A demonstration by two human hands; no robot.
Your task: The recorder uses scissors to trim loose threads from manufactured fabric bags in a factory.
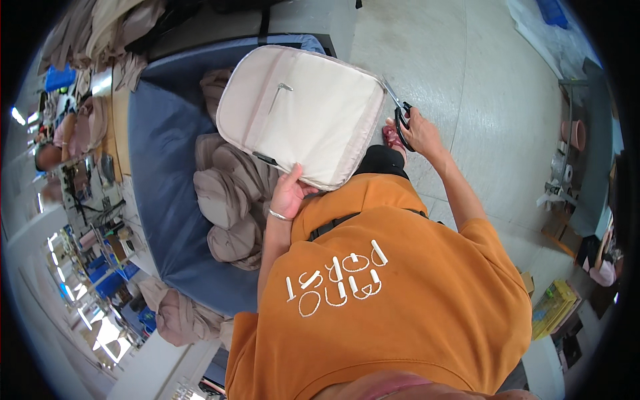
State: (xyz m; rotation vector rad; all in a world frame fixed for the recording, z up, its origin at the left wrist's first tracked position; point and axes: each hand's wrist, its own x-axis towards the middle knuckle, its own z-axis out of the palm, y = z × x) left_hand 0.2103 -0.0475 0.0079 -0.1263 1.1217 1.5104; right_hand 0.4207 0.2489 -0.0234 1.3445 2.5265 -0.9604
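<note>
A pale beige padded fabric piece (pixel 320 113) with rounded corners, shaped like a bag panel, is held up in front of me. My left hand (pixel 290 193) grips its near edge, with the thumb on top and the other fingers underneath. A small black tab (pixel 265 159) sits on that edge, and a short zipper pull (pixel 285 87) shows on its face. In my right hand (pixel 421 133) are black-handled scissors (pixel 402 119), fingers wrapped round the handles. Their blades point at the piece's right corner; whether they touch it I cannot tell.
A large blue fabric-lined bin (pixel 167 153) stands at left, holding several similar beige pieces (pixel 230 187). More beige fabric (pixel 177 313) is heaped beside it. People and work tables are farther left. Grey floor (pixel 460 73) extends right towards shelving and a yellow crate (pixel 555 310).
</note>
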